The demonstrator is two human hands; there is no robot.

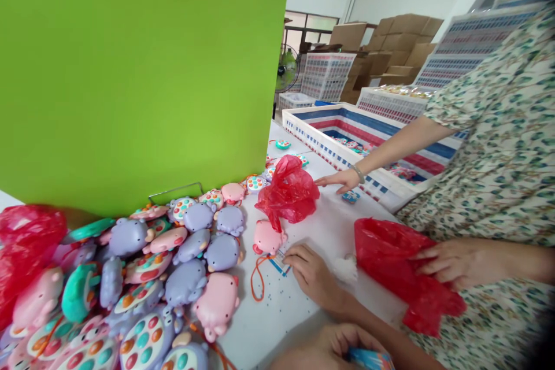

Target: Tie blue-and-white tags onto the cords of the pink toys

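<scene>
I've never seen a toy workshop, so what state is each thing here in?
Left hand: closed around a blue-and-red packet
Right hand: at a small blue-edged card
Pink pig toy: lying beside the card
Red plastic bag: crumpled on the table
Second red bag: under a co-worker's hand
Cardboard boxes: stacked

A white table (243,324) holds toys (185,282), red bags (287,193).

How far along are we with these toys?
Some toys already look done, lying in the white crate. In hand: the right hand is on a small printed card beside a pink pig toy. Left: the big heap of toys on the table.
</scene>
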